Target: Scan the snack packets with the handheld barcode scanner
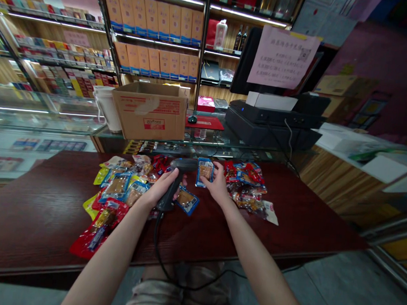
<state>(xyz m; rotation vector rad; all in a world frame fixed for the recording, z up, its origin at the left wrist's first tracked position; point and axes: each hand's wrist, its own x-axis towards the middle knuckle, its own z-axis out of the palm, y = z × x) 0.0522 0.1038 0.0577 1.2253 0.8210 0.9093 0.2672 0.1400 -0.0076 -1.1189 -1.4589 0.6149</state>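
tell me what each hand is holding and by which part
The left hand grips a handheld scanner by its handle; the right hand holds a blue-edged packet by its right side.

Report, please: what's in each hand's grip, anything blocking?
Left hand's grip: black scanner. Right hand's grip: blue-edged packet. Nothing visible between scanner and packet.

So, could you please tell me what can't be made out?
Head view:
Fine print on the held blue packet: too small.
Grip of the barcode scanner: partly covered by the left hand.
Bottom of the cardboard box: behind its front wall.
Smaller lines on the paper notice: blurred.
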